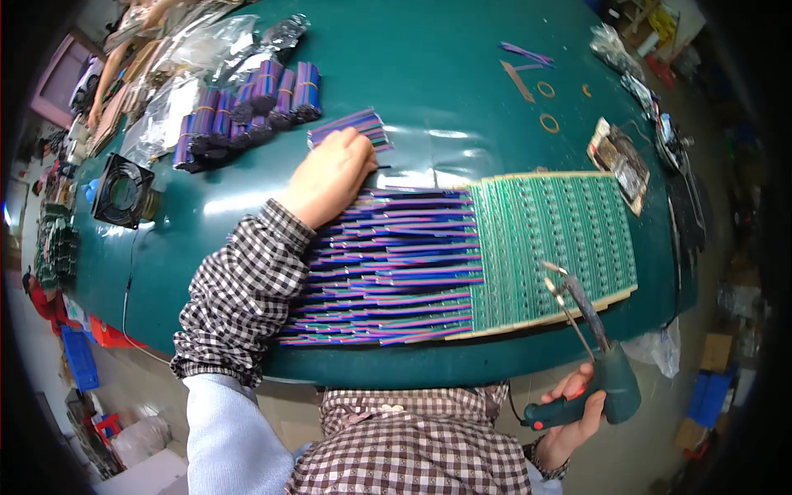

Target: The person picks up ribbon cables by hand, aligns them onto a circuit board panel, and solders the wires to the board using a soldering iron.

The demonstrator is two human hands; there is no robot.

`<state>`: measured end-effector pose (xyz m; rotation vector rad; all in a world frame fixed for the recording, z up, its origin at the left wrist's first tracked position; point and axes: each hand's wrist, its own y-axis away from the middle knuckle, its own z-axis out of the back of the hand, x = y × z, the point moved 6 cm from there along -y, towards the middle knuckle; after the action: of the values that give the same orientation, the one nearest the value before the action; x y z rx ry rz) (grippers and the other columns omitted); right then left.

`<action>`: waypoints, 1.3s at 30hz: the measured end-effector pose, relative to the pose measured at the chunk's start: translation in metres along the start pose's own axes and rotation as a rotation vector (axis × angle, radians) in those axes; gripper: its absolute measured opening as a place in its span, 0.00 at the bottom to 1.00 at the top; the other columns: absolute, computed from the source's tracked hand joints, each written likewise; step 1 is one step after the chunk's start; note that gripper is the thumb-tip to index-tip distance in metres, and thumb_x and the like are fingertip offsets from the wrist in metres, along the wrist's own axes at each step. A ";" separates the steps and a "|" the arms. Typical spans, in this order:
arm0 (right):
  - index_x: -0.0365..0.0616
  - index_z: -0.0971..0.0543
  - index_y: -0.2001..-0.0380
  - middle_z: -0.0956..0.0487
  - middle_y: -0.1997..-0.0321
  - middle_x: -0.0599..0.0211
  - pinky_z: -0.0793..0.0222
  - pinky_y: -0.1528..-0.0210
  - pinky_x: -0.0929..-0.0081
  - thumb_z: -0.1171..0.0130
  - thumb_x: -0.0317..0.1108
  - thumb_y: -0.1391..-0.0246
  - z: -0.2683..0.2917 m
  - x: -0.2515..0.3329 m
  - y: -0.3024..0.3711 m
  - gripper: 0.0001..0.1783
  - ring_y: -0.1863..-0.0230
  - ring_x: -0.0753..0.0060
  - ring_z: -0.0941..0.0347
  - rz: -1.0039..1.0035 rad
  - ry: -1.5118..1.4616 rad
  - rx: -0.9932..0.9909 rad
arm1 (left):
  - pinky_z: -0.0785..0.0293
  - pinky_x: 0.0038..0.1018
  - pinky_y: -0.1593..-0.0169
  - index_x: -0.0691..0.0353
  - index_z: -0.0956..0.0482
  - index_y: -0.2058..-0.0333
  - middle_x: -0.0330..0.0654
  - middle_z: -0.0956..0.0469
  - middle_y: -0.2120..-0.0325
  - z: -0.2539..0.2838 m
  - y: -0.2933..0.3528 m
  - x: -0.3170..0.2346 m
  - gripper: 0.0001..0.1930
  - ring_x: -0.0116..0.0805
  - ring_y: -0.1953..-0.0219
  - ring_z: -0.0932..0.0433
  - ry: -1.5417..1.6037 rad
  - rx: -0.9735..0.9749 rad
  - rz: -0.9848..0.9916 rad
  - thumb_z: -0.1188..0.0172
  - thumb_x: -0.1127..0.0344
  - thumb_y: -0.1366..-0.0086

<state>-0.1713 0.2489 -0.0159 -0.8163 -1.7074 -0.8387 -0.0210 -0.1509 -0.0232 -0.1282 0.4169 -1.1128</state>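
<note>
At the left of a green bench (186, 235), a square black fan (120, 191) stood near the edge, a thin cable running down from it. Beyond it, tied bundles of blue and purple wires (266, 87) were heaped together, with crumpled clear plastic bags (216, 41) just behind them. The left hand (330, 175), its arm in a black-and-white checked sleeve (239, 289), reached across the bench palm down, fingers curled, at the near edge of a loose flat bunch of wires (359, 125); whether its grip held anything could not be told, as the fingertips were hidden. Below it, long rows of wires (396, 262) in blue, pink and black lay side by side across the middle of the bench, their right ends meeting the edge of a panel of green circuit boards (549, 247), which rested flat with a pale border showing. Well apart from the panel, farther back, lay a few stray wires (535, 57) and a brown strip (517, 82). The right hand (569, 433), low in front of the bench's near edge, had its grip closed around the handle of a dark green soldering gun (620, 386); the tool pointed up and to the left, its two slender tips over the panel, though contact could not be judged. Near the panel's far right corner sat a worn, dark-stained tray (620, 162)
</note>
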 end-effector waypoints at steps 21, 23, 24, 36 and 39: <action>0.25 0.34 0.52 0.26 0.70 0.57 0.19 0.72 0.67 0.43 0.53 0.46 0.014 0.007 0.003 0.36 0.69 0.62 0.25 -0.010 0.083 0.004 | 0.25 0.27 0.67 0.72 0.21 0.61 0.46 0.25 0.67 0.013 0.044 -0.178 0.20 0.36 0.69 0.25 0.140 -0.056 -0.300 0.43 0.71 0.56; 0.25 0.34 0.51 0.25 0.69 0.55 0.19 0.71 0.66 0.43 0.53 0.46 0.016 0.005 0.006 0.37 0.67 0.59 0.23 -0.021 0.106 -0.008 | 0.25 0.27 0.67 0.72 0.21 0.60 0.47 0.25 0.66 0.010 0.049 -0.178 0.22 0.36 0.69 0.25 0.101 -0.104 -0.337 0.42 0.72 0.57; 0.25 0.34 0.51 0.25 0.67 0.53 0.18 0.69 0.66 0.43 0.53 0.46 0.015 0.006 0.007 0.37 0.66 0.58 0.23 -0.009 0.135 0.000 | 0.25 0.27 0.67 0.72 0.21 0.60 0.47 0.25 0.66 0.007 0.051 -0.176 0.22 0.36 0.69 0.25 0.113 -0.089 -0.312 0.42 0.72 0.57; 0.27 0.32 0.55 0.26 0.66 0.55 0.20 0.63 0.63 0.38 0.50 0.48 -0.002 0.008 0.017 0.34 0.63 0.58 0.24 -0.132 0.194 0.160 | 0.24 0.26 0.68 0.73 0.21 0.63 0.47 0.24 0.67 0.007 0.053 -0.172 0.21 0.37 0.70 0.24 0.158 -0.116 -0.302 0.41 0.71 0.60; 0.25 0.35 0.52 0.28 0.68 0.57 0.19 0.64 0.61 0.38 0.49 0.48 -0.005 0.007 0.018 0.36 0.65 0.60 0.25 -0.129 0.242 0.210 | 0.24 0.26 0.68 0.73 0.21 0.63 0.47 0.24 0.67 0.006 0.053 -0.172 0.21 0.37 0.70 0.24 0.167 -0.129 -0.295 0.41 0.71 0.60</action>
<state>-0.1559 0.2548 -0.0055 -0.4473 -1.6108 -0.7943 -0.0384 0.0251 0.0112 -0.2164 0.6335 -1.3928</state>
